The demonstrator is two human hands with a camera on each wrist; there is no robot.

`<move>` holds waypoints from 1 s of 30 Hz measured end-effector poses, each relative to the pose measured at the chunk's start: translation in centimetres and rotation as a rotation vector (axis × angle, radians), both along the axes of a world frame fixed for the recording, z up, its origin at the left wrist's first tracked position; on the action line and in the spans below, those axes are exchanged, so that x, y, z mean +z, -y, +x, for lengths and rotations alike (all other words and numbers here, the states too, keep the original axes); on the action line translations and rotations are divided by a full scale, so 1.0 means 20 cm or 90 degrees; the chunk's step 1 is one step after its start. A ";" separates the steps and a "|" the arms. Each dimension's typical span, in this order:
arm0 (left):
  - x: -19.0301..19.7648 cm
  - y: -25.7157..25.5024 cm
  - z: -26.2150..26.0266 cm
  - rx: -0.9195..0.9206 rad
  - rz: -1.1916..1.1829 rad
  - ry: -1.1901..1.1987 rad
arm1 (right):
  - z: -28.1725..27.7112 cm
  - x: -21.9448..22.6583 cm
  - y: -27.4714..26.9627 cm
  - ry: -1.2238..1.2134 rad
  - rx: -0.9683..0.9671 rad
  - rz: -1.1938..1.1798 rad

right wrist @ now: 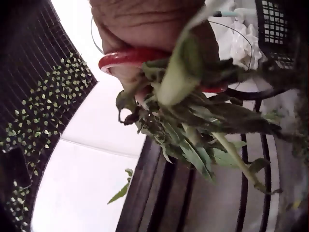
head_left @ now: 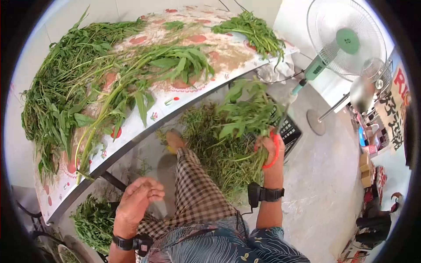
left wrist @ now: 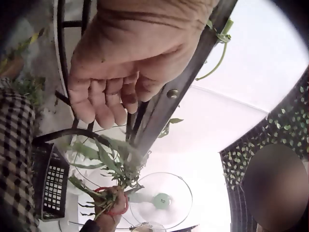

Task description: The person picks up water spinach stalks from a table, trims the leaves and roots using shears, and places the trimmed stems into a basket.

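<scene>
My right hand [head_left: 267, 151] grips a bunch of leafy green stems [head_left: 245, 105], held above the floor to the right of the table. Red scissor handles [head_left: 276, 151] loop round that same hand; the leaves hide much of the blades. In the right wrist view a cut stem end [right wrist: 181, 72] points toward the camera, with the red loop [right wrist: 130, 58] behind it. My left hand [head_left: 138, 199] hovers in front of the table edge, its fingers bent loosely with nothing in them. More long leafy stems [head_left: 105, 105] lie across the table beyond it.
The flower-patterned table [head_left: 149, 118] carries a big heap of greens [head_left: 61, 92] and a smaller pile [head_left: 254, 30]. Trimmings [head_left: 210, 144] cover the floor by my leg. A black crate [head_left: 289, 136] and a standing fan [head_left: 346, 41] are at the right; another green pile [head_left: 92, 219] lies lower left.
</scene>
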State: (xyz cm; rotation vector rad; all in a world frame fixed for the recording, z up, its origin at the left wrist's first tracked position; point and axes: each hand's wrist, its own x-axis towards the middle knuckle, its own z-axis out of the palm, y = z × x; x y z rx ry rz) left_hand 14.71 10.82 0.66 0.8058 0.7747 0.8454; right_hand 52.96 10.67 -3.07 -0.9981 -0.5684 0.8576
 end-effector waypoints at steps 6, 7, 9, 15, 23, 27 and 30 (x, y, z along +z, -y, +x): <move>0.22 0.02 -0.03 -0.022 0.198 -0.144 | 0.23 0.23 0.03 0.032 -0.219 0.107; 0.28 0.02 -0.03 0.000 0.216 -0.161 | 0.26 0.29 0.03 0.061 -0.265 0.116; 0.38 0.03 -0.07 0.037 0.297 -0.188 | 0.30 0.43 0.01 0.219 -0.317 0.173; 0.54 0.01 -0.12 0.285 0.536 -0.251 | 0.41 1.01 -0.36 0.418 -0.457 0.240; 0.52 -0.08 -0.17 0.318 0.566 -0.393 | 0.43 1.06 -1.37 1.177 -0.427 -0.244; 0.53 -0.09 -0.17 0.316 0.528 -0.426 | 0.39 0.87 -1.44 1.239 -0.187 -0.312; 0.53 -0.11 -0.17 0.282 0.543 -0.455 | 0.45 0.83 -1.48 1.243 -0.153 -0.274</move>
